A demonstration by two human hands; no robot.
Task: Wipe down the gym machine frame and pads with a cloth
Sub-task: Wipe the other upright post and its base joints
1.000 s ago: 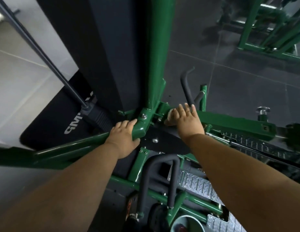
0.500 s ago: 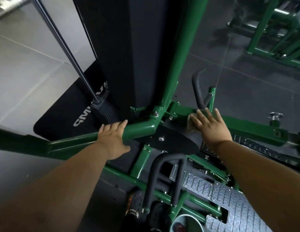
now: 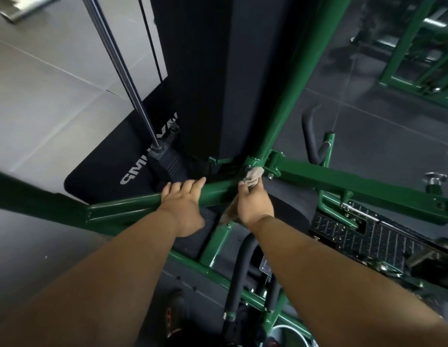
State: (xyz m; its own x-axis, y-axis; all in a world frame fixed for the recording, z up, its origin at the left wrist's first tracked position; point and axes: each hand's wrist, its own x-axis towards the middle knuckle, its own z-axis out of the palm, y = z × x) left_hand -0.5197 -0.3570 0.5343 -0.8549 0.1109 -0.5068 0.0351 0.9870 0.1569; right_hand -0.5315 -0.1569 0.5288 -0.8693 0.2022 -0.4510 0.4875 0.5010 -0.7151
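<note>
At the bottom edge, nearest the viewer, the rim of a white bucket (image 3: 290, 333) shows between green tubes; something dark red lies inside, too cut off to identify. Just above it, black foam-covered handles (image 3: 239, 269) rise from the lower rails, and to the right lies a steel tread plate (image 3: 383, 242) with a raised diamond pattern.

Further up, both bare forearms reach to the green frame (image 3: 338, 177), glossy painted tubing bolted at a junction. The left hand (image 3: 184, 207) curls its fingers over a slanting green tube, its grip closed on that tube. The right hand (image 3: 254, 204) pinches a small crumpled cloth (image 3: 253, 175), beige-grey and rough-looking; the cloth is pressed against the bolted joint where the upright post meets the cross beam. Under the right hand sits a rounded black pad (image 3: 290, 209).

Beyond the joint stands the tall black weight-stack shroud (image 3: 205, 71), with a steel guide rod (image 3: 118, 71) running down to a black block on a lettered black floor mat (image 3: 105, 171). Farthest off, on the grey tiled floor (image 3: 42, 83), more green equipment (image 3: 423, 46) stands at upper right.
</note>
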